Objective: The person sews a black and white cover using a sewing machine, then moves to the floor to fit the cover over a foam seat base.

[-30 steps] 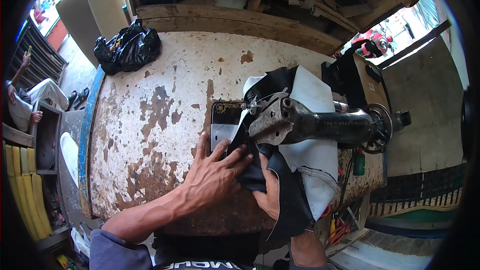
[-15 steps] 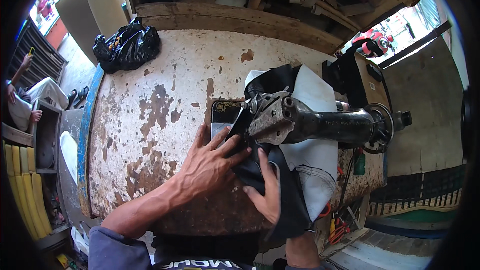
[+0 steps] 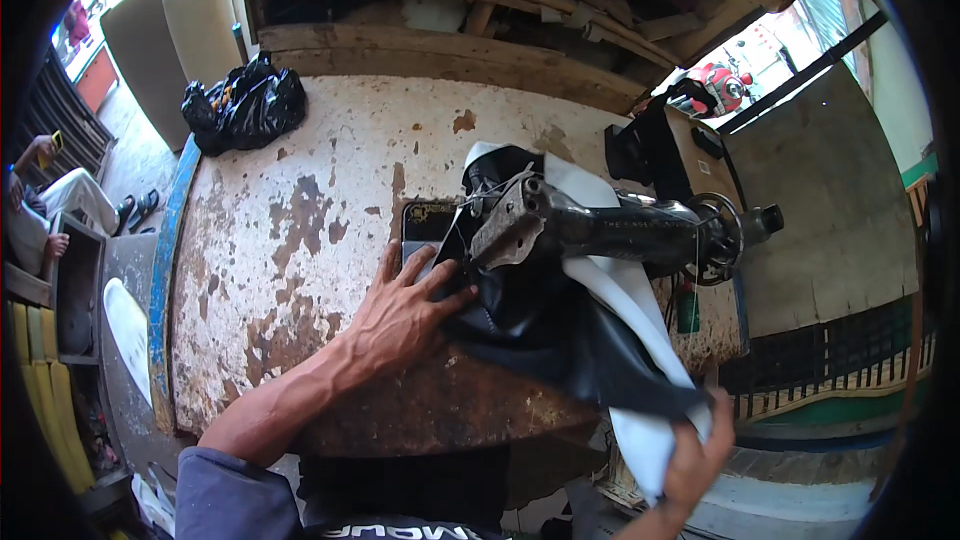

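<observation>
A black sewing machine (image 3: 640, 232) stands on the worn table, its head end facing left. Black leather-like sheeting (image 3: 570, 335) with a white side lies under the head and spreads down toward the table's front right. My left hand (image 3: 400, 305) rests flat with its fingers spread, fingertips at the sheeting's edge and the machine's bed plate (image 3: 432, 215). Off the table's front right corner, my right hand (image 3: 692, 450) grips the end of the sheeting, thumb on one side and fingers mostly behind it. The needle area is hidden by the machine head.
A black plastic bag (image 3: 245, 105) sits at the table's far left corner. Wooden shelving (image 3: 450, 50) runs along the back. A cardboard box (image 3: 700, 155) stands behind the machine. Another person (image 3: 75, 195) sits at the far left, beside yellow foam slabs (image 3: 45, 375).
My right hand has moved right and outward from beside the machine head, drawing the sheeting out flatter. My left hand stays on the bed plate. The view has shifted slightly.
</observation>
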The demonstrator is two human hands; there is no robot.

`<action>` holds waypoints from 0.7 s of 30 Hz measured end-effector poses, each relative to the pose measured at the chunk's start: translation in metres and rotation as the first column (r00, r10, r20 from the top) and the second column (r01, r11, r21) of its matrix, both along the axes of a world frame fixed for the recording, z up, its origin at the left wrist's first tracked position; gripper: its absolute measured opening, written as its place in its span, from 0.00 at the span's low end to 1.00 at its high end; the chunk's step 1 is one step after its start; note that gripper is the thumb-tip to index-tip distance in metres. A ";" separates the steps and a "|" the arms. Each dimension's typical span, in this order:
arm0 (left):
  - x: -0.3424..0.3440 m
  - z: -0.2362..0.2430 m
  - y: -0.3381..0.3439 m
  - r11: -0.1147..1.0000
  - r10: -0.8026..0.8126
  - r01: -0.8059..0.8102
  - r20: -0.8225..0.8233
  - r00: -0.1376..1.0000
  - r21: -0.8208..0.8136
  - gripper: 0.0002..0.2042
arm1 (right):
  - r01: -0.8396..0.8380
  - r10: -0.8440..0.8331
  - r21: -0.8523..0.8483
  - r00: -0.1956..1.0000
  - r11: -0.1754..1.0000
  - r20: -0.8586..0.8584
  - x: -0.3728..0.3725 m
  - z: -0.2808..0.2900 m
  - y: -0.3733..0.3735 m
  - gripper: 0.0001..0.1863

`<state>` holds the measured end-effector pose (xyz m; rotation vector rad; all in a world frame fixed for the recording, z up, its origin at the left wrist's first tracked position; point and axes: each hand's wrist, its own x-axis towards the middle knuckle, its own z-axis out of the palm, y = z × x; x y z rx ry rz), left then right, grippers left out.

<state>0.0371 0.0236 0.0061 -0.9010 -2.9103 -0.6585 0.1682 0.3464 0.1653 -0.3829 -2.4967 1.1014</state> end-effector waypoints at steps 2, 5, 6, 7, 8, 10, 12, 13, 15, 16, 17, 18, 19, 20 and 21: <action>-0.003 -0.001 0.003 1.000 -0.018 0.018 -0.045 0.999 -0.001 0.35 | 0.152 -0.152 -0.001 0.987 0.988 -0.049 0.028 0.006 0.016 0.13; 0.006 0.003 0.002 0.999 -0.034 0.034 -0.022 0.999 -0.003 0.35 | 0.310 -0.350 0.309 0.933 0.899 0.081 0.036 0.010 0.059 0.17; 0.008 0.004 0.002 0.999 -0.042 0.042 -0.007 0.999 -0.002 0.35 | 0.278 -0.447 0.461 0.839 0.843 0.309 0.029 0.015 0.067 0.21; 0.009 0.005 0.002 0.999 -0.044 0.044 0.010 0.999 0.005 0.35 | 0.200 -0.548 0.593 0.676 0.780 0.492 0.024 0.019 0.070 0.26; 0.010 0.004 0.004 0.999 -0.045 0.044 0.030 0.999 0.018 0.35 | 0.096 -0.526 0.765 0.780 0.636 0.340 0.028 0.019 0.065 0.25; 0.010 0.002 0.010 0.999 -0.026 0.026 0.038 0.999 0.023 0.36 | -0.031 -0.356 0.899 0.912 0.437 0.205 0.033 0.019 0.033 0.29; 0.016 0.001 0.007 1.000 0.006 -0.005 0.035 0.999 -0.011 0.36 | -0.180 -0.160 0.769 0.925 0.613 0.344 0.021 0.031 -0.021 0.44; 0.017 -0.001 0.006 1.000 0.012 -0.012 0.043 0.999 -0.018 0.36 | -0.237 0.012 0.806 0.962 0.543 0.274 0.010 0.034 -0.053 0.42; 0.020 -0.002 0.003 0.999 0.029 -0.028 0.044 0.999 -0.031 0.37 | -0.520 0.411 0.747 0.839 0.414 0.357 -0.012 0.015 -0.076 0.28; 0.021 -0.002 0.003 0.999 0.026 -0.024 0.036 0.999 -0.032 0.37 | -0.748 0.623 0.565 0.635 0.349 0.456 -0.029 0.007 -0.078 0.22; 0.022 -0.002 0.003 0.999 0.022 -0.021 0.027 0.999 -0.031 0.37 | -0.866 0.712 0.374 0.489 0.330 0.504 -0.038 -0.004 -0.079 0.21; 0.022 -0.002 0.002 0.999 0.020 -0.019 0.018 1.000 -0.031 0.37 | -0.933 0.636 0.195 0.351 0.304 0.688 -0.043 0.002 -0.085 0.22; 0.021 -0.002 0.005 1.000 0.015 -0.015 0.019 1.000 -0.021 0.37 | -0.952 0.528 0.007 0.175 0.305 0.831 -0.047 0.011 -0.088 0.24; 0.021 0.000 0.007 1.000 0.012 -0.011 0.020 1.000 -0.012 0.37 | -0.944 0.660 0.028 0.252 0.330 0.708 -0.057 0.003 -0.088 0.26; 0.020 0.000 0.008 1.000 0.009 -0.009 0.022 1.000 -0.003 0.38 | -0.933 0.767 0.044 0.320 0.357 0.557 -0.071 -0.015 -0.087 0.28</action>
